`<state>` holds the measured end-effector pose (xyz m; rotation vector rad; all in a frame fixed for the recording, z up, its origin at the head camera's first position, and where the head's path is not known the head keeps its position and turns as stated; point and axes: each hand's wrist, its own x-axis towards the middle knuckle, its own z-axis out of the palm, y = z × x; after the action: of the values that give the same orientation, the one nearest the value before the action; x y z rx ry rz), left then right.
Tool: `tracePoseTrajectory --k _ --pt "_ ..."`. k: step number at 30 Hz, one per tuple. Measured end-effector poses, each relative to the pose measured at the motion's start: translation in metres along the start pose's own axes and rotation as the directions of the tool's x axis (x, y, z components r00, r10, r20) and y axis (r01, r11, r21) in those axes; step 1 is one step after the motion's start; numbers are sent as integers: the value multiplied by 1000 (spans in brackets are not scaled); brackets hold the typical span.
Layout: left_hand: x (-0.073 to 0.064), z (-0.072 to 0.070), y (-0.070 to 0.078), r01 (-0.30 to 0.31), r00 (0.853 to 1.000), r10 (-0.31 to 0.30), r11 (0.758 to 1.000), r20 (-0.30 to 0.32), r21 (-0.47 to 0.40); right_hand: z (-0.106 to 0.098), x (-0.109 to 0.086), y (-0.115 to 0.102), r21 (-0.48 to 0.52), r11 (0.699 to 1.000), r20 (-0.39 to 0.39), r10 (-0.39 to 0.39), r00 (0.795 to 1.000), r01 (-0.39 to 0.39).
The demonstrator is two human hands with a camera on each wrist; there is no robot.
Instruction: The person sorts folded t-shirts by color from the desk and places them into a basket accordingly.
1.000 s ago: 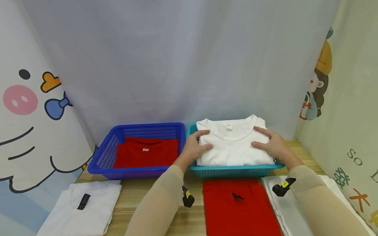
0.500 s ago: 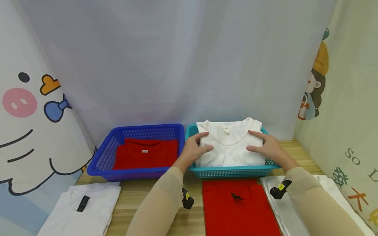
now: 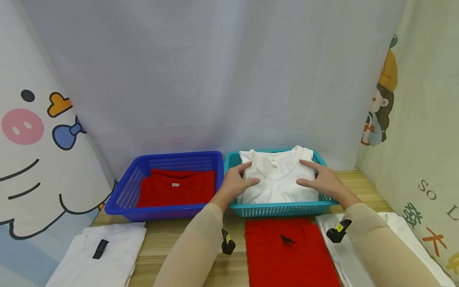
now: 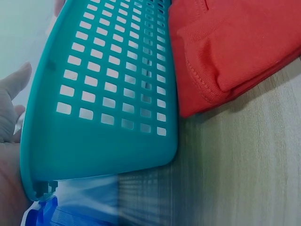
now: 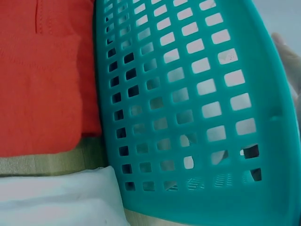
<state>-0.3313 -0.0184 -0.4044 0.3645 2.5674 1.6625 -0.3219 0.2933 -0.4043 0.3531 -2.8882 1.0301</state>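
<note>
A folded white T-shirt [image 3: 277, 181] lies in the teal basket [image 3: 283, 210], neckline and small tag facing up, its back edge standing a little above the far rim. At its left side my left hand [image 3: 233, 183] rests with thumb and index finger spread on the cloth. My right hand [image 3: 328, 183] touches the opposite side the same way, fingers fairly straight. The other fingers are hidden in the head view. In the left wrist view, part of my left hand [image 4: 9, 117] shows beyond the basket's rim. Only a sliver of my right hand [image 5: 291, 70] appears in the right wrist view.
A blue basket [image 3: 165, 211] holding a folded red T-shirt [image 3: 179, 193] stands on the left. In front lie a red T-shirt [image 3: 287, 259], a white one [image 3: 97, 255] at left and white folded cloth [image 3: 355, 255] at right, all on a wooden table [image 3: 161, 247].
The white T-shirt has settled lower into the teal basket, its right edge moving left. My right hand has shifted left with it; my left hand has barely moved.
</note>
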Motion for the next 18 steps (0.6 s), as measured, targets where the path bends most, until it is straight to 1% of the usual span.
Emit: tracePoseTrajectory --k 3,6,12,16,18 --pt "0 1 -1 9 1000 -9 998 -1 64 1 0 0 -8 1000 2 1 1000 -1" --pt "0 3 -2 -7 1000 7 993 5 116 2 -1 0 3 1000 -1 -1 1000 1" --pt "-1 4 -2 -47 999 47 986 3 160 2 -2 1 44 998 -16 -32 999 33" --pt "0 6 -2 -87 996 90 978 -5 188 2 -1 2 55 997 -22 -44 999 45" --pt "1 7 -3 -119 992 123 965 -6 233 2 0 2 44 998 -29 -52 998 54"
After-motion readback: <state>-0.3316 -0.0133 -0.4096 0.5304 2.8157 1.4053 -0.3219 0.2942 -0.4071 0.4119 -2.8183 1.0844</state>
